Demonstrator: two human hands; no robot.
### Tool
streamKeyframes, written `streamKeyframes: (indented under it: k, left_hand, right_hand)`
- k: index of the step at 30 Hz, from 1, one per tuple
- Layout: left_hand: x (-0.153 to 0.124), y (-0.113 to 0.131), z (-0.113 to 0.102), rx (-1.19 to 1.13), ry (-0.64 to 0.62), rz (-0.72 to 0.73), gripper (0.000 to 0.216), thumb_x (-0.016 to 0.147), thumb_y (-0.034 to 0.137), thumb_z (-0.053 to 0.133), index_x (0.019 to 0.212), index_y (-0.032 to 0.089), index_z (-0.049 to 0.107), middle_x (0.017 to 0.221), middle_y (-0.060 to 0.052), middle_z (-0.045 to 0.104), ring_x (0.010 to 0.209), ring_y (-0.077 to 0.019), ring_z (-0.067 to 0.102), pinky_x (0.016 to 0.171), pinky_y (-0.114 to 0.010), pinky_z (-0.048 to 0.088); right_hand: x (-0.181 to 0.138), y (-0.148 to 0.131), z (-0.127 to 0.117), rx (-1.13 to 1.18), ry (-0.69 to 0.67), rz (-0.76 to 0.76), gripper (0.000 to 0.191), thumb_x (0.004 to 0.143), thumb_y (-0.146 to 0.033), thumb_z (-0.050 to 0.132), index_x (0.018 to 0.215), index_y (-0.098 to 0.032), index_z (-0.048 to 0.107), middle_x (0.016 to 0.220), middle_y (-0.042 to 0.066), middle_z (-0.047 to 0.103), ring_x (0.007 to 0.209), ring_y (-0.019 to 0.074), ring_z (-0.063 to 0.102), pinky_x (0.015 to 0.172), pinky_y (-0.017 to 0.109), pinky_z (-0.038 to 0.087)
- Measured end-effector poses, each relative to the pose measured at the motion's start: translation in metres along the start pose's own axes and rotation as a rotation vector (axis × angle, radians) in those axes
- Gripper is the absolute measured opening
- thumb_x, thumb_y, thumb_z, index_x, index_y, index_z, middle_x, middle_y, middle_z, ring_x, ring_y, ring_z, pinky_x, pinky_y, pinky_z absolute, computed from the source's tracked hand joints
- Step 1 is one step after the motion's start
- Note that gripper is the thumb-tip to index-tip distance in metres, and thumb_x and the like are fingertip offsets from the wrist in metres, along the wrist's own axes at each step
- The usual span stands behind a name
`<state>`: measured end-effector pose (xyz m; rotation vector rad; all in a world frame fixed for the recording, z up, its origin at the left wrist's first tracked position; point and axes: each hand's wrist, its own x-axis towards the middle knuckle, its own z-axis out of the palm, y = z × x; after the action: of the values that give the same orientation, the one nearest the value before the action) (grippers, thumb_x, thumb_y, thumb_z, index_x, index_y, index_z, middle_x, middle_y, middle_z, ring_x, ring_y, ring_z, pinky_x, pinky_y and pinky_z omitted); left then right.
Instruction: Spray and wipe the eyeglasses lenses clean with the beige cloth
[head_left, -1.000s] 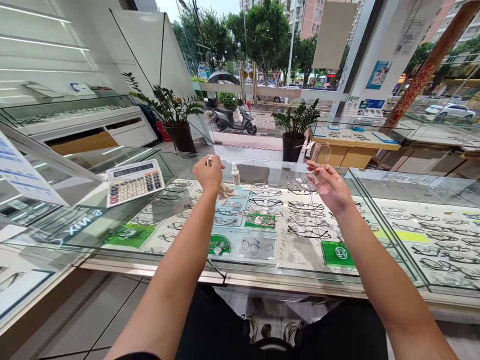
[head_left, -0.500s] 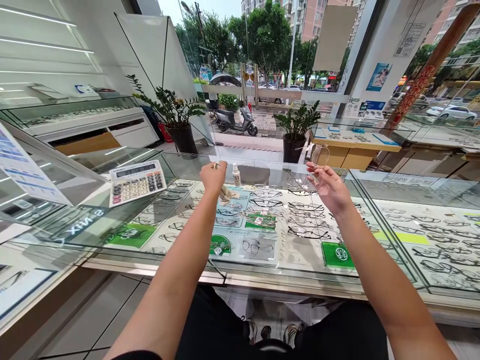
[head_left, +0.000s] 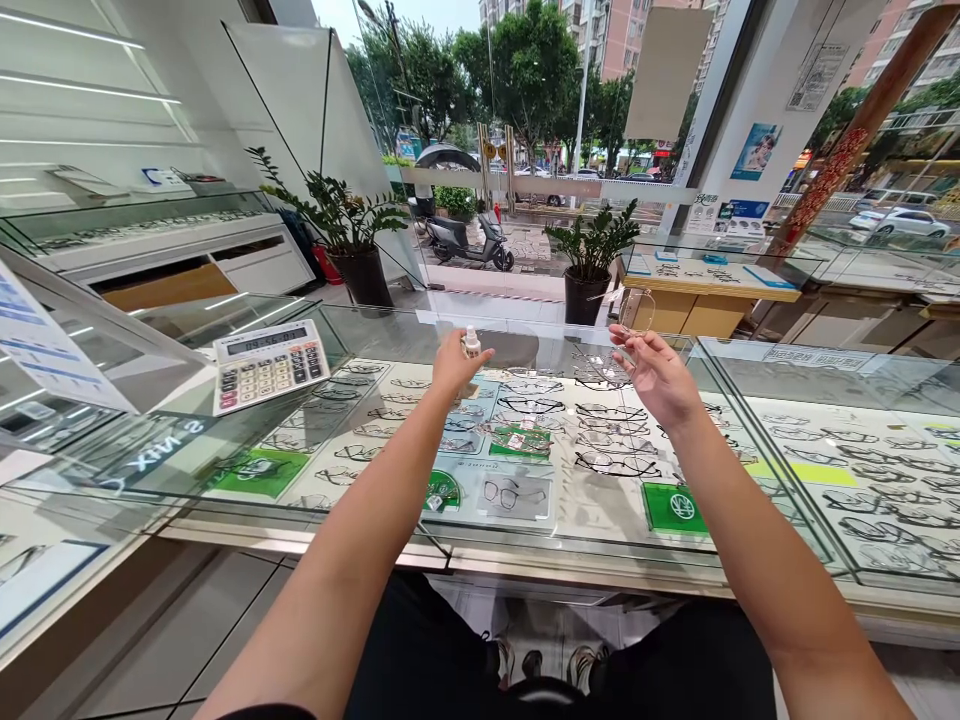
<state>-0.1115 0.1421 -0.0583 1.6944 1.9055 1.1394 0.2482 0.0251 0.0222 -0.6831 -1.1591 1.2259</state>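
My left hand (head_left: 456, 366) reaches over the glass counter to a small white spray bottle (head_left: 471, 340). Its thumb is spread out to the right, with the bottle between thumb and fingers; a firm grip does not show. Partly hidden below that hand is a beige cloth (head_left: 469, 391). In the fingertips of my right hand (head_left: 654, 368) is a pair of eyeglasses (head_left: 637, 312) with thin rims, raised above the counter. Their lenses are clear and hard to make out against the background.
Under the glass top (head_left: 570, 510) lie rows of eyeglass frames (head_left: 616, 464) and green cards (head_left: 675, 510). A calculator (head_left: 270, 365) rests on the left, beside a tilted printed sheet (head_left: 52, 340). Potted plants (head_left: 589, 250) stand beyond the counter.
My left hand has moved right, from a closed pose left of the spray bottle to around it, its thumb now spread. My right hand keeps the eyeglasses in about the same place.
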Motion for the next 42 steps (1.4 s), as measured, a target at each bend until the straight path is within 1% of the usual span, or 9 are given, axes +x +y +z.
streamKeyframes:
  k: [5,13,16,20,22,26,28,34,42]
  left_hand:
    - [0.002,-0.006,0.011,-0.084,-0.075,0.004,0.022,0.086,0.04,0.072,0.095,0.024,0.061,0.096,-0.01,0.068,0.093,-0.0315,0.063,0.09,-0.044,0.047]
    - [-0.001,0.019,-0.001,-0.499,-0.07,-0.018,0.024,0.069,0.032,0.066,0.088,0.023,0.054,0.088,-0.005,0.056,0.08,-0.0197,0.051,0.069,-0.033,0.051]
    - [-0.009,0.045,-0.018,-0.682,-0.124,0.003,0.03,0.063,0.038,0.065,0.081,0.024,0.046,0.079,-0.003,0.049,0.073,-0.0177,0.05,0.054,-0.028,0.04]
    - [-0.038,0.089,-0.044,-0.871,-0.321,0.068,0.05,0.076,0.073,0.055,0.074,0.023,0.047,0.073,-0.004,0.046,0.066,-0.0178,0.049,0.045,-0.026,0.027]
    - [-0.056,0.108,-0.052,-1.023,-0.582,0.065,0.075,0.077,0.097,0.046,0.067,0.023,0.046,0.069,-0.003,0.04,0.061,-0.0163,0.045,0.043,-0.025,0.022]
    - [-0.085,0.129,-0.049,-1.028,-0.82,0.079,0.088,0.072,0.109,0.034,0.057,0.023,0.041,0.06,-0.001,0.034,0.052,-0.015,0.036,0.041,-0.026,0.015]
    - [-0.093,0.132,-0.039,-0.954,-0.749,0.134,0.084,0.074,0.105,0.04,0.058,0.022,0.047,0.06,-0.002,0.038,0.054,-0.0153,0.036,0.044,-0.027,0.017]
    - [-0.103,0.128,-0.01,-0.524,-0.23,0.429,0.061,0.094,0.076,0.054,0.07,0.02,0.057,0.075,-0.002,0.052,0.071,-0.0173,0.044,0.066,-0.033,0.034]
    - [-0.11,0.13,-0.003,-0.463,-0.063,0.56,0.057,0.1,0.073,0.056,0.078,0.02,0.058,0.078,-0.001,0.055,0.075,-0.0188,0.049,0.072,-0.035,0.036]
  right_hand:
    - [0.0,0.001,0.001,0.011,-0.001,0.01,0.021,0.081,-0.044,0.091,0.084,-0.032,0.073,0.133,-0.001,0.079,0.136,0.0254,0.064,0.124,0.049,0.048]
    - [-0.002,0.001,0.003,0.023,0.008,0.015,0.02,0.08,-0.042,0.092,0.082,-0.033,0.074,0.131,-0.002,0.079,0.136,0.0251,0.064,0.126,0.048,0.046]
    - [-0.003,0.001,0.004,0.043,-0.008,0.012,0.019,0.081,-0.041,0.091,0.083,-0.032,0.074,0.13,-0.001,0.08,0.135,0.0242,0.066,0.126,0.047,0.046]
    - [-0.009,0.0,0.011,0.079,-0.043,0.034,0.019,0.08,-0.041,0.093,0.082,-0.032,0.077,0.115,-0.001,0.084,0.123,0.0225,0.071,0.123,0.044,0.048]
    - [-0.013,0.0,0.017,0.087,-0.051,0.057,0.023,0.077,-0.043,0.096,0.08,-0.031,0.077,0.105,0.0,0.085,0.115,0.0217,0.074,0.121,0.043,0.049]
    - [-0.021,0.005,0.033,0.079,-0.095,0.108,0.029,0.072,-0.045,0.099,0.079,-0.029,0.076,0.092,-0.001,0.084,0.102,0.0196,0.075,0.115,0.041,0.051]
    - [-0.024,0.011,0.04,0.038,-0.121,0.11,0.029,0.074,-0.047,0.097,0.081,-0.029,0.076,0.092,-0.001,0.083,0.099,0.0189,0.074,0.112,0.041,0.052]
    - [-0.033,0.029,0.054,-0.077,-0.159,0.056,0.026,0.086,-0.052,0.088,0.087,-0.028,0.076,0.096,0.0,0.082,0.099,0.0189,0.071,0.105,0.039,0.051]
    - [-0.038,0.032,0.06,-0.056,-0.145,0.083,0.028,0.084,-0.052,0.089,0.087,-0.028,0.076,0.095,0.0,0.081,0.102,0.0189,0.071,0.102,0.036,0.05]
